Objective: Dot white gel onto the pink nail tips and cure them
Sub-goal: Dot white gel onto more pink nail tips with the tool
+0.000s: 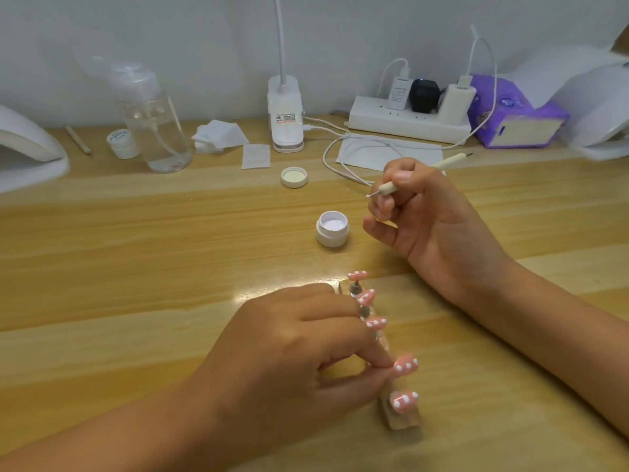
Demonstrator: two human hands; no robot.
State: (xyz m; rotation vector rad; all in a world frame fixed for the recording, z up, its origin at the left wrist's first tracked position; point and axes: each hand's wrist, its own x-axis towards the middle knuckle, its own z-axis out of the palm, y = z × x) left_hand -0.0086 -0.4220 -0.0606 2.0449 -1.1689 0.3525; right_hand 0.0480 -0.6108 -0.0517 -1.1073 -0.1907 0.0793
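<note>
Nail tips (405, 366), pink with white dots, line a clear holder strip (403, 420) on the wooden table (136, 267). The left hand (292, 349) pinches one; the right hand (432, 219) grips a cream dotting pen (386, 189). Likely light and smudgeable, so lift by the strip.

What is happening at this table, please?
A person is decorating five pink nail tips that stand in a row on a clear holder. The left hand pinches one nail tip near the front of the row. The right hand grips a dotting tool, raised beside the open jar of white gel; its lid lies further back. All five tips already carry white dots. They are on the table, not under the white lamp at the left edge.
</note>
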